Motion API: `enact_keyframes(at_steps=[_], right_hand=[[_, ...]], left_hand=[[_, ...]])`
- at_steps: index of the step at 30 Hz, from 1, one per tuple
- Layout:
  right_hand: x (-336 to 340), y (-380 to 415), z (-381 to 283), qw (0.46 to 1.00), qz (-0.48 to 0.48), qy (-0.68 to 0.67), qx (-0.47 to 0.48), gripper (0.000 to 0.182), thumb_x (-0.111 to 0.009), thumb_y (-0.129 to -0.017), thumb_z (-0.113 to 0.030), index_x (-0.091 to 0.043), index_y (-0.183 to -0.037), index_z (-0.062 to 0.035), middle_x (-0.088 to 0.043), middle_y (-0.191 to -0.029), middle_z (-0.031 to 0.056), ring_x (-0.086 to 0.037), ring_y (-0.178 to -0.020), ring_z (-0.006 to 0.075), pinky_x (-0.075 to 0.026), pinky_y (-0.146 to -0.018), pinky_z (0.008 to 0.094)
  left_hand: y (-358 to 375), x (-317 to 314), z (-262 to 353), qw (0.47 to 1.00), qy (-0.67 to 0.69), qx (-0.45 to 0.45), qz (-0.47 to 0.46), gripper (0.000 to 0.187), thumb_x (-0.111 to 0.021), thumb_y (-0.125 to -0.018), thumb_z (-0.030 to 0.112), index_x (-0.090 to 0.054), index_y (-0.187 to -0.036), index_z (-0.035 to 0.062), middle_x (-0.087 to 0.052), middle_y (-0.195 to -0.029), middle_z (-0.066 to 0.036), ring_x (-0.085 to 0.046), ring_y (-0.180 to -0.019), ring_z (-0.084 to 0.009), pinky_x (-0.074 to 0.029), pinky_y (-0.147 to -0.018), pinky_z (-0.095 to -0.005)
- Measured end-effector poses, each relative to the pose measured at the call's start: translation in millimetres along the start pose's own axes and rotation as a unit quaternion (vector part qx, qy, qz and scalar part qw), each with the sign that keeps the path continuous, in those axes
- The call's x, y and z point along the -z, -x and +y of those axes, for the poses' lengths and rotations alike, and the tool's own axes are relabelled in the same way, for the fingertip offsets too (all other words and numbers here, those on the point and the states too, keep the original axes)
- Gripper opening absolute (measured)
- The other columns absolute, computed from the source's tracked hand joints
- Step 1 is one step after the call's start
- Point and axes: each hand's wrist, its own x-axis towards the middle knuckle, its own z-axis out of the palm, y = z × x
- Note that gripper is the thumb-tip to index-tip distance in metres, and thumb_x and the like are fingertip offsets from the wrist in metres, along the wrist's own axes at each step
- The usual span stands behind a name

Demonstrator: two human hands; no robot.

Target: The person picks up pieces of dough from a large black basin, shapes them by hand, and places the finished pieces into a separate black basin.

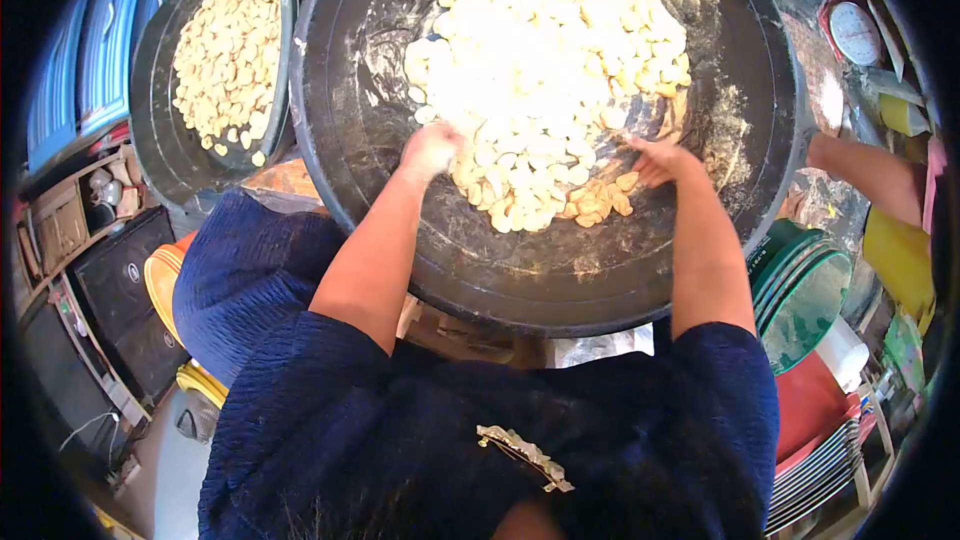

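Note:
A large round black basin (pixel 560 315) lies in front of me, dusted inside with pale powder. In it is a heap of small, pale, rounded pieces (pixel 520 175), possibly dough; strong glare washes out the heap's middle. My left hand (pixel 433 152) reaches into the heap's left edge, its fingers lost in the glare. On the right, my right hand (pixel 665 160) is at the heap's near right edge, thumb and fingers apart. Several browner pieces (pixel 600 202) lie just left of its fingers. I cannot see anything gripped in it.
A second dark basin (pixel 160 130) with similar pieces stands at the left. Another person's arm (pixel 880 175) comes in from the right beside the big basin. Stacked green containers (pixel 805 300) stand below it. A round dial scale (pixel 855 33) sits at the upper right.

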Motion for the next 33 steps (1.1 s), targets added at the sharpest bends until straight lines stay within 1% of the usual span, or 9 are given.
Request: enact_keyframes(at_steps=[4,6,9,14,22,24,26,30,33], right_hand=[[-122.6,-31.8,-14.5,0.948,-0.173,-0.258,0.068,0.082,-0.052,-0.074,-0.066,-0.045,-0.121,0.0018,-0.051,-0.120,0.0176,-0.051,-0.104,0.0263,-0.039,-0.091,0.0407],[-185.3,-10.1,-64.1,0.914,-0.162,-0.369,0.040,0.064,-0.052,-0.083,-0.052,-0.044,-0.126,-0.0042,-0.051,-0.121,0.0112,-0.052,-0.101,0.0264,-0.042,-0.086,0.0406],[-239.2,-36.9,-84.5,0.807,-0.267,-0.519,0.089,0.060,-0.057,-0.082,-0.041,-0.040,-0.129,-0.0068,-0.052,-0.119,0.0105,-0.056,-0.097,0.0229,-0.045,-0.083,0.0398],[-160.0,2.4,-86.6,0.843,-0.302,-0.331,0.298,0.051,-0.065,-0.076,-0.024,-0.047,-0.120,-0.0061,-0.056,-0.109,0.0053,-0.055,-0.095,0.0161,-0.044,-0.081,0.0302],[-73.8,-18.0,-135.0,0.865,0.301,-0.068,0.396,0.060,-0.067,-0.072,-0.030,-0.045,-0.125,-0.0142,-0.039,-0.127,0.0186,-0.040,-0.115,0.0276,-0.033,-0.096,0.0409],[-108.6,-1.8,-160.4,0.847,0.422,0.112,0.305,0.062,-0.064,-0.072,-0.033,-0.042,-0.129,-0.0185,-0.024,-0.136,0.0256,-0.027,-0.123,0.0390,-0.027,-0.099,0.0519],[-154.4,3.7,-162.5,0.809,0.444,0.257,0.287,0.059,-0.064,-0.072,-0.031,-0.044,-0.127,-0.0201,-0.023,-0.134,0.0263,-0.025,-0.122,0.0443,-0.026,-0.095,0.0588],[-198.0,0.8,-114.5,0.733,0.369,0.331,0.466,0.042,-0.062,-0.073,-0.022,-0.052,-0.114,-0.0158,-0.037,-0.124,0.0208,-0.040,-0.109,0.0399,-0.033,-0.087,0.0572],[-198.3,24.9,-101.9,0.875,0.192,0.117,0.428,0.032,-0.053,-0.080,-0.013,-0.050,-0.111,-0.0130,-0.047,-0.114,0.0153,-0.048,-0.102,0.0304,-0.041,-0.084,0.0470]], left_hand=[[-46.2,-21.7,-65.5,0.998,0.052,0.038,0.023,0.039,-0.052,-0.081,0.034,-0.063,-0.096,0.0000,-0.065,-0.087,-0.018,-0.063,-0.077,-0.0281,-0.049,-0.071,-0.0345],[-21.1,-21.1,-12.9,0.879,0.385,0.273,-0.074,0.037,-0.047,-0.086,0.026,-0.054,-0.111,0.0005,-0.064,-0.092,-0.010,-0.059,-0.089,-0.0214,-0.049,-0.075,-0.0368],[-28.4,-20.3,-10.6,0.735,0.602,0.271,-0.153,0.040,-0.044,-0.089,0.029,-0.047,-0.120,0.0053,-0.064,-0.090,-0.007,-0.060,-0.084,-0.0219,-0.051,-0.068,-0.0398],[17.2,-5.8,50.3,0.808,0.462,0.224,-0.289,0.034,-0.049,-0.087,0.032,-0.053,-0.109,0.0066,-0.063,-0.086,-0.007,-0.061,-0.074,-0.0192,-0.050,-0.059,-0.0350],[38.9,-71.5,109.3,0.838,0.371,0.068,-0.393,0.046,-0.062,-0.075,0.028,-0.052,-0.113,0.0031,-0.062,-0.084,-0.007,-0.060,-0.066,-0.0146,-0.049,-0.056,-0.0280],[36.9,-44.9,114.9,0.907,0.072,0.050,-0.412,0.036,-0.062,-0.076,0.026,-0.056,-0.104,0.0036,-0.062,-0.083,-0.007,-0.059,-0.067,-0.0141,-0.049,-0.056,-0.0285],[-6.9,-53.7,39.1,0.793,0.315,0.115,-0.509,0.028,-0.063,-0.075,0.027,-0.059,-0.092,0.0047,-0.063,-0.081,-0.006,-0.060,-0.071,-0.0148,-0.049,-0.059,-0.0279],[-17.3,-5.8,-8.6,0.963,0.169,0.044,-0.203,0.023,-0.055,-0.074,0.014,-0.064,-0.094,0.0080,-0.063,-0.077,-0.007,-0.058,-0.060,-0.0166,-0.048,-0.051,-0.0323],[9.8,4.0,1.5,0.943,0.315,0.103,-0.039,0.023,-0.055,-0.077,0.017,-0.063,-0.097,0.0115,-0.061,-0.094,-0.004,-0.058,-0.086,-0.0175,-0.047,-0.066,-0.0286]])
